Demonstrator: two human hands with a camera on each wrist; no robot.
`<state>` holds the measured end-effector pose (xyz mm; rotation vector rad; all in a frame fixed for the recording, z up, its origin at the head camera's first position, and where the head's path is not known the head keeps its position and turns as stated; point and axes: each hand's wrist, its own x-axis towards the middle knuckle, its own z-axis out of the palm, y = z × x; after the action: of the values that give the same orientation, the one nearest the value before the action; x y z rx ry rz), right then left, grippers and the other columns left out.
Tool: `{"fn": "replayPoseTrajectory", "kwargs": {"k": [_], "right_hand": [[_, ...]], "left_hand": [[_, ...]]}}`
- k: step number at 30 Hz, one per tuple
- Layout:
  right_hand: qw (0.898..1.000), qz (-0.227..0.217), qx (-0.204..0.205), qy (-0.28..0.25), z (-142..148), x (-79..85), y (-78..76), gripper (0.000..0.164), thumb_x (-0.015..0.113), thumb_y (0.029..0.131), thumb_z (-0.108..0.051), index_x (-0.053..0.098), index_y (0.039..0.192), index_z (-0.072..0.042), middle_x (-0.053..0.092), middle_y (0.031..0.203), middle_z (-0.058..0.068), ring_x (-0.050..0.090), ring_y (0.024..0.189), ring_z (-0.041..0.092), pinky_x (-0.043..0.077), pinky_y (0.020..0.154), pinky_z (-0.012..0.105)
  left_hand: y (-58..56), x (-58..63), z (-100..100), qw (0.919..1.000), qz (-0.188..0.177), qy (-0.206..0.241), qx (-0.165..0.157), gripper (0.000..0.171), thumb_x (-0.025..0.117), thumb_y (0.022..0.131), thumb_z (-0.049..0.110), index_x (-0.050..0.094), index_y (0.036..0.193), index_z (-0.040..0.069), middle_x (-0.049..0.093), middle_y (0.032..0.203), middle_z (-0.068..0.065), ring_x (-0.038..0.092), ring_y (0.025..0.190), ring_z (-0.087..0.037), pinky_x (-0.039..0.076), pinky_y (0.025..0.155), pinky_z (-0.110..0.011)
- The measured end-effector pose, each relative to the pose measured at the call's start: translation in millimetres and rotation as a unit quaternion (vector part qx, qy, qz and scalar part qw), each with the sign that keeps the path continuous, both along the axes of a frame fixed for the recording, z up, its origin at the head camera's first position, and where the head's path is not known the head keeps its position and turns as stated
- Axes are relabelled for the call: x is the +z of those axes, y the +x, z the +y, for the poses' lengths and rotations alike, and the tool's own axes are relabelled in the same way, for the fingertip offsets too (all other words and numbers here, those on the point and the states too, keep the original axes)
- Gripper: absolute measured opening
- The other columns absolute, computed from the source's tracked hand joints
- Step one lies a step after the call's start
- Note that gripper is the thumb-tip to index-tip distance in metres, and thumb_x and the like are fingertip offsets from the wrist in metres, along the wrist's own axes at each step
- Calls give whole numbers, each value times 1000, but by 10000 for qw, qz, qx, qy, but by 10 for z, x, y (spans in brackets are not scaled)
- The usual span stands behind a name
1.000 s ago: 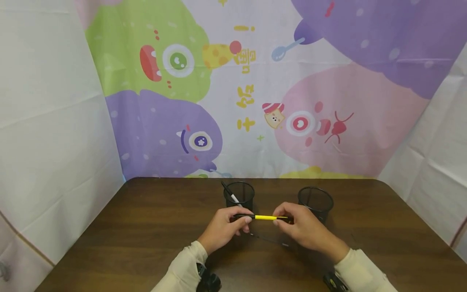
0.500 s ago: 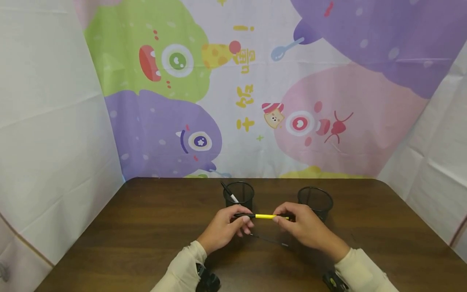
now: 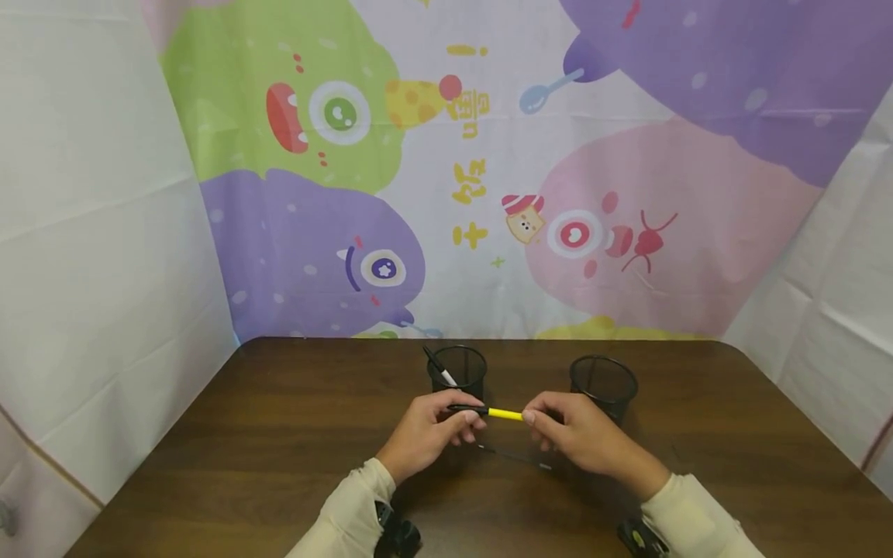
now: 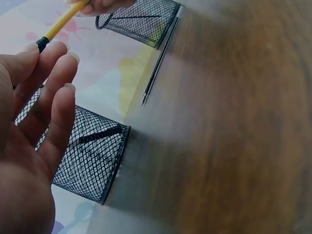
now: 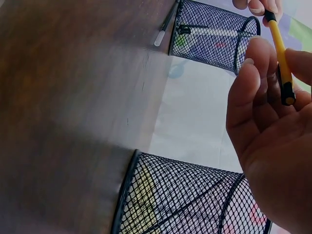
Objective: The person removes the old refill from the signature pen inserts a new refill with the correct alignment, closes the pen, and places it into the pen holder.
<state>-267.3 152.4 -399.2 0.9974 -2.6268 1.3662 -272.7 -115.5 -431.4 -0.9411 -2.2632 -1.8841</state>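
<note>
A yellow pen (image 3: 505,415) with black ends is held level between both hands, above the table. My left hand (image 3: 427,434) pinches its black front part between thumb and index finger, with the other fingers loosely bent in the left wrist view. Thumb and fingers of my right hand (image 3: 582,435) pinch the yellow barrel near the other end. In the right wrist view, the pen's black clip and end cap (image 5: 287,95) show. Below the hands, a thin dark pen refill (image 4: 158,63) lies on the table.
Two black mesh pen cups stand behind the hands: a left cup (image 3: 475,372) holding a black-and-white marker (image 3: 439,367), and a right cup (image 3: 614,386). Behind the brown table (image 3: 279,449) hangs a cartoon-printed cloth (image 3: 481,294).
My right hand's fingers have shifted on the pen; its far end, visible earlier in the head view, is now hidden there. The left hand stays nearly still, and the refill lies unmoved.
</note>
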Motion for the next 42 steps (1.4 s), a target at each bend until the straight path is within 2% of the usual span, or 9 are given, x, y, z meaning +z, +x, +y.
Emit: {"fn": "replayPoseTrajectory", "kwargs": {"k": [6,16,19,22,26,29,32,36,42], "right_hand": [[9999,-78,-6,86,-8,1,5,26,55,105,-29,68,97,-7,66,77,0,65,64,13,55,57,30],[9999,57,14,84,-29,-34,-3,37,49,108,-29,67,83,-7,66,72,-2,63,60,11,54,54,30],[10000,-55,-46,28,-30,-24,5,36,48,108,-29,69,87,-8,68,75,0,64,62,13,54,54,31],[9997,-204,-81,-66,-28,-9,17,31,48,108,-30,69,100,-9,69,81,1,65,64,16,54,54,32],[9995,-277,-22,-175,-26,5,25,24,59,103,-30,66,113,-9,68,86,5,66,67,18,55,54,33],[9999,11,-2,-142,-27,6,13,22,69,98,-25,64,113,-10,66,86,4,65,66,16,54,55,31],[9978,651,-92,-38,-33,-8,-7,23,75,92,-16,63,112,-13,67,88,-3,63,67,9,54,57,27],[9886,1485,-259,37,-46,-37,-21,29,79,86,-5,63,108,-16,69,90,-8,58,69,4,52,60,25],[9814,1897,-282,-64,-56,-51,0,29,80,82,1,65,97,-18,63,82,-15,54,65,4,49,57,24]], "left_hand": [[-4,5,-3,9999,-71,-152,34,24,64,100,14,68,118,-1,74,102,-15,68,74,-16,56,64,-28],[8,-15,10,10000,-38,-59,23,20,64,99,14,69,116,4,75,102,-12,68,73,-16,55,63,-27],[1,-24,9,10000,-66,-25,41,21,64,100,14,68,117,3,75,101,-12,68,72,-15,55,63,-27],[-8,-33,4,9999,-103,41,71,23,63,100,13,67,118,-1,75,100,-12,68,71,-15,55,62,-27],[-10,-30,-8,9994,-237,158,201,22,63,100,13,68,118,3,75,99,-10,68,70,-16,56,62,-28],[-10,-19,-14,9988,-361,215,263,20,63,100,14,68,118,6,76,98,-7,68,70,-18,55,63,-27],[-11,-10,-15,9986,-403,232,244,22,63,101,15,68,118,4,76,98,-7,68,70,-18,55,63,-27],[-3,-2,-6,9987,-410,228,195,23,62,101,16,68,118,2,76,98,-8,67,70,-17,54,63,-26],[3,-16,5,9990,-380,183,127,20,62,101,16,68,116,5,75,97,-8,67,70,-16,54,62,-26]]}}
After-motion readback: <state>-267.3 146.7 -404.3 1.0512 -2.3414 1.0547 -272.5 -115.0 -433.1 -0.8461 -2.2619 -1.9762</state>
